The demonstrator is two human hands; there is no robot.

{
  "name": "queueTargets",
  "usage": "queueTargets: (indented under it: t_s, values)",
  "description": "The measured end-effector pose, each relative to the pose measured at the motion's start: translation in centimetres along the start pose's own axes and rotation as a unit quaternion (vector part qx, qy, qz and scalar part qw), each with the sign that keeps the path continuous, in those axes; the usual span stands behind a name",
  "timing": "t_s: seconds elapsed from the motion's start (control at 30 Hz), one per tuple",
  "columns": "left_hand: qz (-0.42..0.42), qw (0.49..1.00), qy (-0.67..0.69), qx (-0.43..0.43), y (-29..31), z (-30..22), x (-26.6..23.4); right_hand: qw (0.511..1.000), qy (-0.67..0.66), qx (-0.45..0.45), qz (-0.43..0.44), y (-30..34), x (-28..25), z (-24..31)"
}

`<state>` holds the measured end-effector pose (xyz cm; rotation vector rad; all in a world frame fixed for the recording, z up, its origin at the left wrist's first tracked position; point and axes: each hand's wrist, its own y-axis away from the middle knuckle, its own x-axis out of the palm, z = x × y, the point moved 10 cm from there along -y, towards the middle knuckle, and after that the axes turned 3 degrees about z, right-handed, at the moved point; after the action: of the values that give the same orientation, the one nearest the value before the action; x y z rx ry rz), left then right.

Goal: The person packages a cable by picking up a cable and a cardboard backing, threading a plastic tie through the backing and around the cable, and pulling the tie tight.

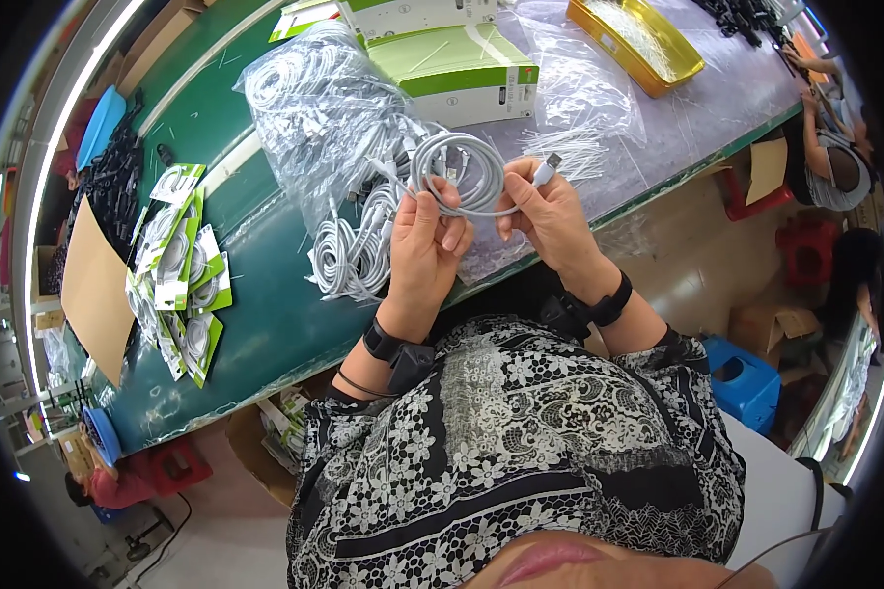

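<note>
A coiled light-grey USB cable (489, 177) is held up between my two hands, above the table's near edge. My left hand (424, 231) pinches the coil's lower left side between thumb and fingers. Closed around the cable's free end, my right hand (552, 211) has the USB plug (549, 169) sticking up past its fingers. Just left of my left hand lies a pile of similar coiled cables (349, 257). Behind it, a clear plastic bag (314, 113) is full of more coils. Thin white ties (572, 154) are scattered beyond my right hand.
Green-and-white boxes (462, 79) and a yellow tray (694, 71) of white ties stand at the back. Carded cables (177, 275), a brown cardboard sheet (96, 294) and black cables (116, 187) lie left. A blue stool (742, 385) stands right. Other people sit at both far sides.
</note>
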<state>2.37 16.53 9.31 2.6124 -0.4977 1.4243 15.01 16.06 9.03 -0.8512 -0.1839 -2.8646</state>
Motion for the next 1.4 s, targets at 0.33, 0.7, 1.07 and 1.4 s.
queueTargets:
  t_s: [0.33, 0.7, 1.07, 1.4]
  values:
    - [0.008, 0.999, 0.014, -0.028, 0.5, 0.2, 0.1, 0.992, -0.084, -0.048, 0.081, 0.2, 2.0, 0.4]
    - [-0.027, 0.998, -0.017, -0.045, 0.5, -0.2, -0.7, 0.998, -0.045, -0.028, -0.029, 0.4, -0.4, -0.5]
    - [-0.032, 0.987, -0.113, -0.111, 0.8, 1.3, -0.8, 0.998, 0.053, 0.020, -0.008, 0.0, -0.2, -0.3]
    - [-0.002, 0.944, -0.321, -0.072, 0.5, 0.4, -0.1, 0.986, 0.160, 0.045, 0.032, 0.5, -0.3, 0.1]
